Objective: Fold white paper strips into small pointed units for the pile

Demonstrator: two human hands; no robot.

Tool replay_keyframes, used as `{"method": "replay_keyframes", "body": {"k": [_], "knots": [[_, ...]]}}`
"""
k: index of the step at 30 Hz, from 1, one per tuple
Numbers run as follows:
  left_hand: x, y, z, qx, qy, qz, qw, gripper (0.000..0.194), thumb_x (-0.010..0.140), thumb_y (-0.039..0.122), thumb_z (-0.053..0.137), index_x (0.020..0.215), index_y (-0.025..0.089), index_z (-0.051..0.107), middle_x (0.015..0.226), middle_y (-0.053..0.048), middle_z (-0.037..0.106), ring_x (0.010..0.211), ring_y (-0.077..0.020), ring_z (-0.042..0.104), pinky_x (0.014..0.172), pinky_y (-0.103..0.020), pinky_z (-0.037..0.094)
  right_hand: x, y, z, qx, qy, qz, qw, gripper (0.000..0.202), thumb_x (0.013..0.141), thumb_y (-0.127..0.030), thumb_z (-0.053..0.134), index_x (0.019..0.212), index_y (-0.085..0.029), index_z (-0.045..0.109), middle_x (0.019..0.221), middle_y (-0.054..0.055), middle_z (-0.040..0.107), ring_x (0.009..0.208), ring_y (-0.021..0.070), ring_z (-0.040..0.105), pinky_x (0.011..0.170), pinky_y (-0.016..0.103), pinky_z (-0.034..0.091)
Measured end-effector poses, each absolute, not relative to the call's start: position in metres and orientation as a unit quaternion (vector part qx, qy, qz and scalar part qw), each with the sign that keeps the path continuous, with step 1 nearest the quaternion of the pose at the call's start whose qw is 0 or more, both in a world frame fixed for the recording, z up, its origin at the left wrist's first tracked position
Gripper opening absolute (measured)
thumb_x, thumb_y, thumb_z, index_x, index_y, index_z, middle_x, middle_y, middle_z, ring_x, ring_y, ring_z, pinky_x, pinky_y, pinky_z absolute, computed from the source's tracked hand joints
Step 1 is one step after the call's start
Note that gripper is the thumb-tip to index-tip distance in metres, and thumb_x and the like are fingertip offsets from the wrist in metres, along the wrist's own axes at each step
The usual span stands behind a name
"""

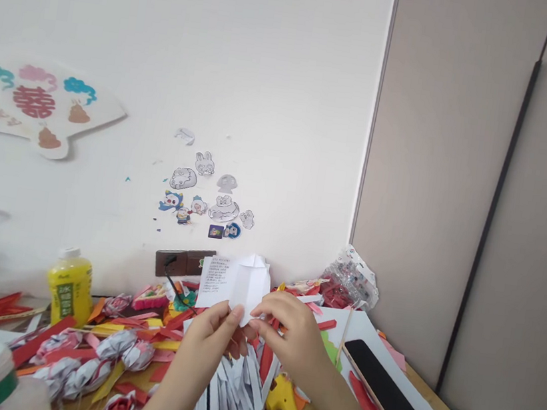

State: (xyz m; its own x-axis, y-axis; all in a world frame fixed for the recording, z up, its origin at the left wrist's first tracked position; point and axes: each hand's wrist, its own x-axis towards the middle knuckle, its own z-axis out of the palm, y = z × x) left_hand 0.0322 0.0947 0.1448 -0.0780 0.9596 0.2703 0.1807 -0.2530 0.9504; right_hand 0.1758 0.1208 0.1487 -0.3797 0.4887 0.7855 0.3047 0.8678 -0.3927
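the left hand [215, 333] pinches the folded paper [248, 289] at its lower end, above white strips [237, 392]; the right hand [293, 332], partly hidden, seems to pinch its right edge. likely light and easily creased, it suits gentle edge holds.

A phone [381, 385] lies flat — stickers [224, 209] dot the wall [272, 63].

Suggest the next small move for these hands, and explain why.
Probably run the right hand's fingertips along the folded edge of the white paper to sharpen it: fold lines show on the sheet, those fingertips are at its lower right, and the left hand holds it, thumb in front.
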Motion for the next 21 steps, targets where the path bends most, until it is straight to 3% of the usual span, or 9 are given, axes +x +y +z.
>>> {"method": "replay_keyframes", "body": {"k": [7,21], "knots": [[0.037,0.091,0.15,0.598,0.458,0.545,0.369,0.028,0.074,0.041,0.05,0.058,0.018,0.054,0.046,0.003,0.059,0.046,-0.0144,0.056,0.049,-0.024,0.045,0.172,0.121,0.146,-0.31,-0.751,0.268,0.518,0.004,0.076,-0.016,0.058,0.073,-0.018,0.059,0.068,-0.001,0.06,0.067,0.0134,0.056,0.059,0.022,0.041],[0.043,0.087,0.156,0.592,0.466,0.521,0.402,0.024,0.073,0.036,0.055,0.057,0.019,0.049,0.046,0.002,0.062,0.047,-0.013,0.056,0.049,-0.022,0.042,0.171,0.119,0.149,-0.332,-0.724,0.259,0.547,0.006,0.072,-0.013,0.057,0.074,-0.017,0.06,0.07,0.0,0.06,0.063,0.0136,0.054,0.055,0.023,0.041]]}}
